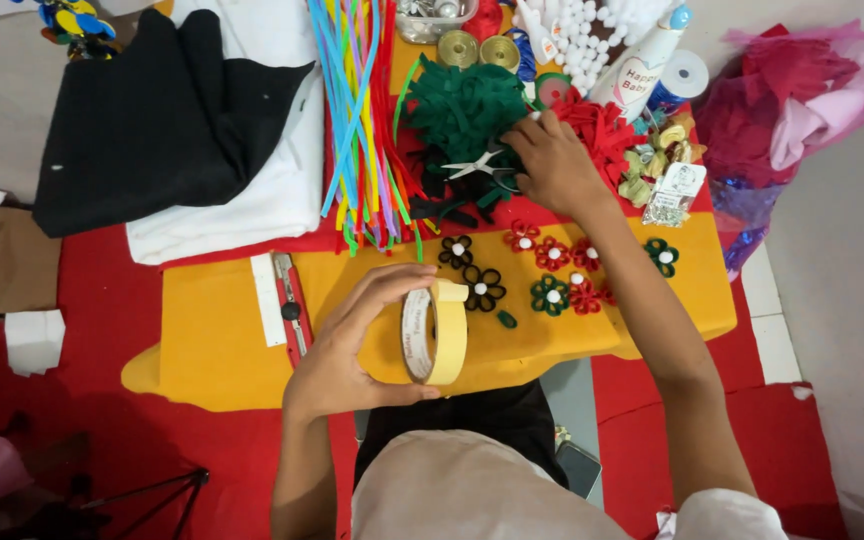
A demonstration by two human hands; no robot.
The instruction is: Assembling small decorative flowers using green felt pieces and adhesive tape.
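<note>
The left hand held the tape roll upright at frame centre; the right hand closed on scissors above.

Red floor covering, yellow felt sheet, black cloth, white fabric, small felt flowers

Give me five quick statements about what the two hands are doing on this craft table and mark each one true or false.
1. The left hand holds a roll of tape upright. True.
2. The right hand rests flat on the black fabric. False: it reaches to the scissors by the green felt pile.
3. Small felt flowers lie on the yellow sheet. True.
4. The pipe cleaners are all one colour. False: they are many colours.
5. The tape roll is blue. False: pale yellow.
</note>
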